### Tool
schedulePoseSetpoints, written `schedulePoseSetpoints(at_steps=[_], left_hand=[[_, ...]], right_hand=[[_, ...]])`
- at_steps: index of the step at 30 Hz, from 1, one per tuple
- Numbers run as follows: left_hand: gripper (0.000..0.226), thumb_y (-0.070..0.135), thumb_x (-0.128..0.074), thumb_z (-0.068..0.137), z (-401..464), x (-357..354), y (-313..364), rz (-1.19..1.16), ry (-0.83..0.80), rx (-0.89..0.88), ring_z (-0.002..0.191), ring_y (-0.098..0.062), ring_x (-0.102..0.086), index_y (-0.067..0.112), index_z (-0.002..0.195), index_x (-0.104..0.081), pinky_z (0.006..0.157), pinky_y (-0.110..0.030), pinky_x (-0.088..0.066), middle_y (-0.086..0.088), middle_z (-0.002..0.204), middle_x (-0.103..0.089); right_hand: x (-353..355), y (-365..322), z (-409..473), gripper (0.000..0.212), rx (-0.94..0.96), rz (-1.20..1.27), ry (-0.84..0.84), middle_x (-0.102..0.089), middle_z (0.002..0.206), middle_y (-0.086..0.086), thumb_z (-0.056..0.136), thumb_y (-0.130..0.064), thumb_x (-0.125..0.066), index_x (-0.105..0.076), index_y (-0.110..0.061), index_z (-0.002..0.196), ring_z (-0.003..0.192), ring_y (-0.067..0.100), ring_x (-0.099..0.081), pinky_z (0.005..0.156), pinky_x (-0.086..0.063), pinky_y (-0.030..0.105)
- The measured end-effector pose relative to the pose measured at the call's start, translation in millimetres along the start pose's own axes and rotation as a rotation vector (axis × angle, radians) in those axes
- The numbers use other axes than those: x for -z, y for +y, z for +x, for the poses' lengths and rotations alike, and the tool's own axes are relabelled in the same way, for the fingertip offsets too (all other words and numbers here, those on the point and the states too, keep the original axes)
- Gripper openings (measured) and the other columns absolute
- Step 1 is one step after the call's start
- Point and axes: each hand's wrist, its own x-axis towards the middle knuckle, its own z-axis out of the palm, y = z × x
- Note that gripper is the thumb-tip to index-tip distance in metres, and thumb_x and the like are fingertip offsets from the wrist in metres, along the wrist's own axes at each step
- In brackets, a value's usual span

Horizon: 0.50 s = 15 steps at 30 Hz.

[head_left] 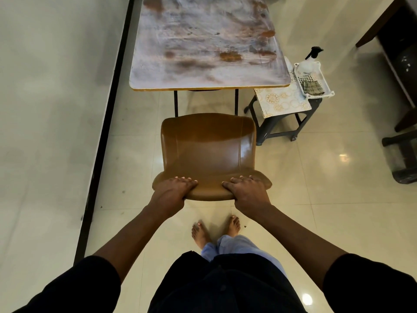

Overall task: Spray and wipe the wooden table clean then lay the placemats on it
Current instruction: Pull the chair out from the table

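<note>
Standing behind the chair: person faces the table, cleaning not yet begun by the look of it.
Table: wooden top, smeared whitish with brown patches, against the wall ahead; rigid and flat, likely takes firm wiping pressure; thin dark legs, so it may shift if leaned on.
Spray bottle: upright in a white basket on a stool just right of the table; light plastic, probably slick if wet; best taken round the neck below the black trigger.
Cloth: checked, folded in the same basket beside the bottle; soft, limp, pinch anywhere.
Placemats: patterned sheet(s) on the stool, partly under the table's corner and the basket; thin, flexible; lift by an edge once the basket is off. Count cannot be told.
Chair: brown, moulded, between person and table; stiff, smooth, probably light.
Left hand: fingers over the backrest top, thumb behind, grasping it.
Right hand: same hold on the backrest's other side.
Risk: chair blocks table access.
</note>
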Motion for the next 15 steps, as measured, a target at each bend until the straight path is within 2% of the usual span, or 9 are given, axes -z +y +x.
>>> schedulePoseSetpoints(at_steps=[4,15], left_hand=[[0.07,0.0,-0.054,0.098,0.2,-1.1,-0.8,-0.013,0.014,-0.003,0.15,-0.018,-0.045,0.034,0.159,-0.045,0.118,-0.031,-0.037,0.004,0.162,-0.049],[0.066,0.003,-0.064,0.094,1.6,-7.1,0.9,-0.047,-0.014,-0.019,0.144,-0.021,-0.053,0.03,0.154,-0.054,0.116,-0.035,-0.042,0.002,0.155,-0.058]], right_hand=[[4.5,4.4,3.8,0.055,0.036,-0.009,-0.008,-0.068,0.134,0.0,0.093,-0.012,-0.058,-0.058,-0.034,0.145,0.124,0.028,-0.063,0.105,-0.049,0.043],[2.4,11.5,4.4,0.058,0.054,-0.062,-0.023,-0.064,0.143,-0.002,0.099,-0.015,-0.058,-0.051,-0.036,0.152,0.132,0.026,-0.058,0.111,-0.045,0.042]])
